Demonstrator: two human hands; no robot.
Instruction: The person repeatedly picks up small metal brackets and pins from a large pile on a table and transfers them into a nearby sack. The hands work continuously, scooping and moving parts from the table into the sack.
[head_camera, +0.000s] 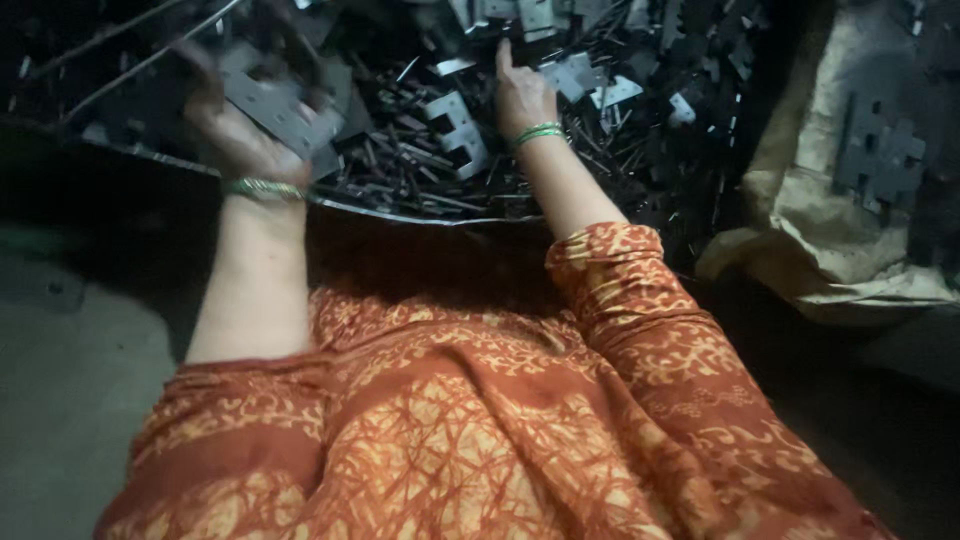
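**Sorting flat metal stampings from a heap**

The fingers (205, 85) of the left hand (240, 130) are curled shut around a flat grey metal plate (275, 105), a stamped piece with notched edges, held up over the near-left part of the scrap pile (420, 170). The hand is blurred, so the exact grip cannot be read, but the plate plainly rests in it. A green-and-gold bangle (262, 188) sits at that wrist.

The right hand (522, 95) lies further in, near the middle of the heap, with 1 finger stretched toward the far edge and the others bent down among the pieces. Whether it pinches anything cannot be told. Green bangles (538, 133) ring its wrist.

Around both hands the pile is a tangle of thin dark rods and pale cut-out brackets (458, 125), bounded in front by the bright rim of a metal tray (400, 212). At the right, well apart, a tan sack (800, 200) holds more dark stampings (880, 150). An orange patterned garment (450, 430) fills the foreground.

Judging by this, the step in hand is picking: 1 piece is gathered and the right hand is searching. The next move likely calls for working a bracket free of the rods without snagging.
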